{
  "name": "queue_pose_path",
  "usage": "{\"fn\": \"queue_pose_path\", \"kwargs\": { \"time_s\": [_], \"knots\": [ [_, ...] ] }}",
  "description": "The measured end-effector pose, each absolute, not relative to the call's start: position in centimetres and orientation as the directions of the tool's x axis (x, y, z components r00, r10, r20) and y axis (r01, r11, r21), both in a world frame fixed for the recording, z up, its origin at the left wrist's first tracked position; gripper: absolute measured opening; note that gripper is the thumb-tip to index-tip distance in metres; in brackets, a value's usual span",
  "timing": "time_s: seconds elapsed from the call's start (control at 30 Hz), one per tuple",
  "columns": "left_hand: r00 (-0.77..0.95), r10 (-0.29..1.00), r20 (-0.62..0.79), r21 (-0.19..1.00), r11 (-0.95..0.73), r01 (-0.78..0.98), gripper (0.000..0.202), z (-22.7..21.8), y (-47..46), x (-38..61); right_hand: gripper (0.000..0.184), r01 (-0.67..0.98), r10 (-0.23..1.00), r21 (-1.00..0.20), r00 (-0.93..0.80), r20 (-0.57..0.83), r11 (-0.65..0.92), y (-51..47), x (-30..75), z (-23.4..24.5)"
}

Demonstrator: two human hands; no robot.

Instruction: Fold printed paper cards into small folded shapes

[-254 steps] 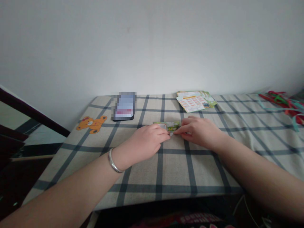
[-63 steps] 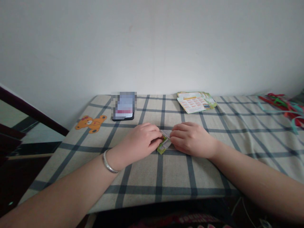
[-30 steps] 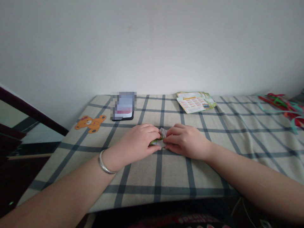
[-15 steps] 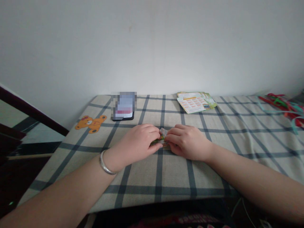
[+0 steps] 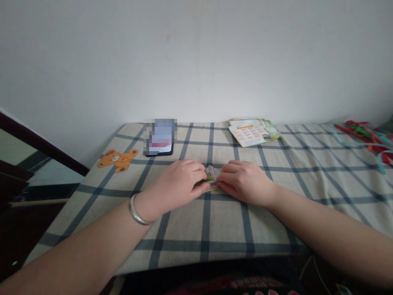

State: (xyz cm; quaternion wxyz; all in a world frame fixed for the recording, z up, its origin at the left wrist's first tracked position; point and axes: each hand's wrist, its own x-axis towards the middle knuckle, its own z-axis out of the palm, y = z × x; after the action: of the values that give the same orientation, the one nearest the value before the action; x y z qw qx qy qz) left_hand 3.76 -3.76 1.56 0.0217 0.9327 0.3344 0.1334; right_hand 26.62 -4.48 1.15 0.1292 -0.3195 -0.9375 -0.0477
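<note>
Between my two hands, low over the checked tablecloth (image 5: 227, 229), is a small piece of folded printed paper (image 5: 212, 173) in white, green and yellow. My left hand (image 5: 182, 180), with a silver bangle at the wrist, pinches its left side between thumb and fingers. From the right, my right hand (image 5: 244, 182) has its fingers closed on the paper's other side. A peak of the paper sticks up between the fingertips. Both ends of it are hidden under the fingers, so its full shape cannot be seen.
A phone (image 5: 161, 139) with a blurred screen lies at the back left, near an orange bear picture (image 5: 118, 159). Several printed leaflets (image 5: 253, 133) are stacked by the wall. Red, green and pale blue ribbons (image 5: 368, 139) lie at the far right.
My right hand has shifted slightly to the right, and more of the folded paper shows between the hands. My left hand has hardly moved.
</note>
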Motion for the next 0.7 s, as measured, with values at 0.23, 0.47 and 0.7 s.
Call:
{"fn": "queue_pose_path", "kwargs": {
  "time_s": [0.23, 0.47, 0.7],
  "knots": [
    [0.744, 0.625, 0.234, 0.08, -0.775, 0.626, 0.021, 1.98, -3.94, 4.22, 0.021, 0.627, 0.6, 0.013, -0.751, 0.276, 0.779, -4.47, 26.33, 1.2],
    [0.741, 0.636, 0.217, 0.056, -0.765, 0.641, 0.018, 1.85, -3.83, 4.61, 0.02, 0.665, 0.651, -0.053, -0.708, 0.274, 0.745, -4.31, 25.94, 1.06],
    [0.722, 0.646, 0.246, 0.089, -0.757, 0.647, 0.019, 1.4, -3.47, 4.69, 0.015, 0.697, 0.71, -0.157, -0.653, 0.264, 0.7, -3.94, 25.74, 0.96]
  ]
}}
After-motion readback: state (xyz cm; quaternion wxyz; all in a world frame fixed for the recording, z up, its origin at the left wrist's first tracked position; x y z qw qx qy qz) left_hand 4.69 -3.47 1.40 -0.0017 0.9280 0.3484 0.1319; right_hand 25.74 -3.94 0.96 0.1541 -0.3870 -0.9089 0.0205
